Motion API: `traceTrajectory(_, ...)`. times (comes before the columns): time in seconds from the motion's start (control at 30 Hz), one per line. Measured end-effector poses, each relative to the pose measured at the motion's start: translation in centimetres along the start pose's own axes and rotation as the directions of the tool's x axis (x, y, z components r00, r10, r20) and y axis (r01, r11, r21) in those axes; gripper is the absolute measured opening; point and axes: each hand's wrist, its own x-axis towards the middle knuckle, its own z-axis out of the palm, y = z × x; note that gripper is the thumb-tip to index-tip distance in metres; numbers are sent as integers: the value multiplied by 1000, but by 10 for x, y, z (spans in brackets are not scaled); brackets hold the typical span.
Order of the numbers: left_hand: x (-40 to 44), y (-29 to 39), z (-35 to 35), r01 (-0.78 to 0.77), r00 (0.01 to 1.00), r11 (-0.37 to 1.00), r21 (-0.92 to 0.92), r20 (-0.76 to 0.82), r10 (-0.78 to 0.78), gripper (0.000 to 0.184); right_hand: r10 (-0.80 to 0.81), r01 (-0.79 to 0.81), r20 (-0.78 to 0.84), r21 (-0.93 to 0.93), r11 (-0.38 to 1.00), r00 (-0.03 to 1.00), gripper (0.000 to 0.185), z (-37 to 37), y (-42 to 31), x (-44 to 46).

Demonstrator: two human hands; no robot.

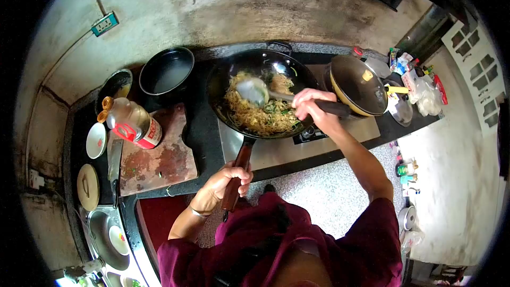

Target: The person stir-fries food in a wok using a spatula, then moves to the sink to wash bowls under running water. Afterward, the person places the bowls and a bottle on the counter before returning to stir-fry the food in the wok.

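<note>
A large black wok (218, 87) sits on the stove, holding noodles with green leaves (265, 117). My left hand (229, 179) is closed round the wok's brown wooden handle (243, 159). In my right hand (314, 103) is the dark handle of a metal ladle (253, 92), whose bowl lies over the noodles, slightly blurred. The fingers of my right hand are wrapped round that handle above the wok's right rim.
Right of the wok stands another pan (356, 87) with a yellow rim. To the left are a black pot (167, 70), an oil bottle (130, 122), a cutting board (159, 162), a cleaver (115, 165) and a sink (101, 228). Plastic bags (426, 95) lie at the far right.
</note>
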Motion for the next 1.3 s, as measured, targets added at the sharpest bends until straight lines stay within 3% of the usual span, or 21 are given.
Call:
traceTrajectory(0.1, -2, 0, -4, 3, 1000, 1000, -12, -4, -3, 19, -101, 128, 263, -84, 988, 959, 9, -5, -38, -7)
traceTrajectory(0.17, -3, 0, -1, -6, 1000, 1000, 29, -19, 6, 21, -66, 124, 317, -164, 979, 946, 6, -13, -49, -8)
traceTrajectory(0.27, -4, -1, 1, -11, 1000, 1000, 7, -22, 11, 14, -263, 424, 385, -430, 797, 885, 5, -30, -25, 13)
traceTrajectory(0.33, 1, -5, -10, 2, 1000, 1000, 16, 28, -3, 14, -223, 322, 279, -388, 864, 934, 5, -33, -17, 21)
traceTrajectory(0.37, 2, -7, -12, -2, 999, 1000, 19, 49, 1, 14, -82, 130, 146, -360, 924, 986, 8, -33, -13, 22)
traceTrajectory(0.43, 3, -7, -15, 16, 999, 999, 34, 43, -17, 13, -135, 168, 132, -286, 943, 982, 10, -25, -7, 34)
traceTrajectory(0.5, 2, -8, -14, 32, 999, 999, -12, 31, -32, 13, -67, 75, 74, -121, 990, 995, 14, 4, 5, 32)
traceTrajectory(0.53, 1, -8, -14, 30, 999, 999, -18, 28, -29, 13, -150, 227, 290, -253, 941, 945, 11, 11, -1, 35)
traceTrajectory(0.57, 0, -8, -13, 30, 999, 999, -21, 28, -30, 13, -315, 474, 470, -270, 838, 824, 7, 23, -11, 36)
traceTrajectory(0.6, 0, -7, -13, 17, 1000, 1000, -18, 23, -17, 11, -313, 525, 553, -277, 805, 772, 5, 29, -16, 29)
traceTrajectory(0.67, 1, -7, -13, 6, 1000, 1000, -17, 26, -5, 10, -175, 475, 669, -297, 828, 722, 5, 35, -61, 14)
traceTrajectory(0.7, 0, -8, -15, 12, 999, 1000, -12, 33, -11, 10, -133, 513, 702, -365, 777, 700, 6, 33, -87, 10)
traceTrajectory(0.8, -1, -7, -17, 24, 998, 1000, -18, 62, -23, 13, -95, 511, 677, -448, 734, 729, 7, 18, -125, -2)
traceTrajectory(0.83, -2, -5, -16, 23, 998, 1000, -10, 61, -23, 14, -77, 532, 688, -480, 697, 721, 8, 15, -133, -5)
traceTrajectory(0.9, -1, -4, -15, 4, 998, 1000, 1, 67, -4, 13, 41, 471, 779, -419, 776, 625, 9, 8, -107, -2)
traceTrajectory(0.97, -5, 0, -8, -3, 1000, 1000, -16, -13, 2, 13, -52, 478, 748, -367, 798, 661, 10, 10, -86, 5)
traceTrajectory(1.07, -4, 0, -12, 9, 1000, 999, -49, 27, -8, 18, -85, 388, 604, -392, 834, 793, 8, -7, -50, 16)
traceTrajectory(1.17, -4, 1, -10, 26, 1000, 999, -42, 17, -26, 18, -194, 407, 451, -444, 798, 871, 5, -8, -39, 17)
traceTrajectory(1.23, -4, 2, -7, 28, 1000, 999, -17, 14, -28, 19, -324, 437, 328, -377, 817, 888, 6, 0, -18, 17)
traceTrajectory(1.3, -3, 2, -7, 11, 1000, 1000, -6, 26, -11, 21, -325, 469, 423, -300, 831, 846, 12, 8, -20, 9)
